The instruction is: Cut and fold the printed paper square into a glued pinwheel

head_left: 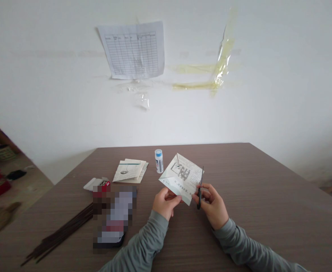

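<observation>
A printed sheet of paper, folded along its edges and tilted, is raised just over the table in front of me. My left hand pinches its lower left edge, the thumb on top. Dark-handled scissors are gripped in my right hand, blades pointing up and away beside the paper's right corner. Fingertips of the right hand are close to the lower right edge of the sheet; whether they touch it I cannot tell. Just beyond the sheet, a white-and-blue glue stick stands upright.
Folded printed papers lie left of the glue stick. Nearer are a small opened red-and-white box, a bundle of thin dark sticks and a pixelated phone-like object. The brown table meets a white wall with a taped sheet.
</observation>
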`<action>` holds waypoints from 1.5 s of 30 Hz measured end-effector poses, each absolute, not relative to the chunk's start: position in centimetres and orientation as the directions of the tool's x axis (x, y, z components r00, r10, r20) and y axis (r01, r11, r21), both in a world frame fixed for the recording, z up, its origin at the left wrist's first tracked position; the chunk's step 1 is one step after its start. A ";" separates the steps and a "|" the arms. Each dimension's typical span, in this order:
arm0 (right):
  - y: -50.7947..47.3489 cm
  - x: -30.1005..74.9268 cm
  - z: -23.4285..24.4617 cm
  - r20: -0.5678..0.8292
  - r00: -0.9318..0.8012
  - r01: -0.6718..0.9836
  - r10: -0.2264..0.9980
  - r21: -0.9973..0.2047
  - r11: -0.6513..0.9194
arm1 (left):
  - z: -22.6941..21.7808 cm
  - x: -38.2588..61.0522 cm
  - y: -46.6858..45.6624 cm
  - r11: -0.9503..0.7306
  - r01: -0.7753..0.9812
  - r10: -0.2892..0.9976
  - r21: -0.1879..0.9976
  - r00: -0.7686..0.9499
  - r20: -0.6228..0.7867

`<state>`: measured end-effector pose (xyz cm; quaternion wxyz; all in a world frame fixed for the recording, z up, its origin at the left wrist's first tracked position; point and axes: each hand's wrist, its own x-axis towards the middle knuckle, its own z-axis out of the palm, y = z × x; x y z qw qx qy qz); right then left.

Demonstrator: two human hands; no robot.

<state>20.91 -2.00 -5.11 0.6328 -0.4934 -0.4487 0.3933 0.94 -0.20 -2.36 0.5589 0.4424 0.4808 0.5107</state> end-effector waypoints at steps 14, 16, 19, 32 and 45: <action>-1.2 22.9 -5.4 0.023 0.064 -0.110 0.998 -0.993 0.030 | -1.0 0.4 0.2 -0.011 -0.179 0.990 0.984 -0.139 -0.014; -1.4 23.0 -5.5 0.015 0.029 -0.105 0.999 -0.994 0.018 | -0.7 0.2 0.2 -0.026 -0.172 0.987 0.985 -0.163 -0.003; -1.5 23.0 -5.6 0.005 0.005 -0.094 1.000 -0.996 0.006 | -0.4 0.1 0.2 -0.051 -0.162 0.982 0.985 -0.190 0.019; -2.2 23.2 -5.5 0.129 -0.035 0.211 0.991 -0.968 0.133 | -0.2 -0.3 0.4 -0.050 -0.127 0.976 0.991 -0.216 0.022; -3.1 22.9 -4.1 0.121 -0.169 0.288 0.978 -0.943 0.167 | -0.4 -0.5 0.6 -0.059 -0.168 0.973 0.984 -0.231 0.019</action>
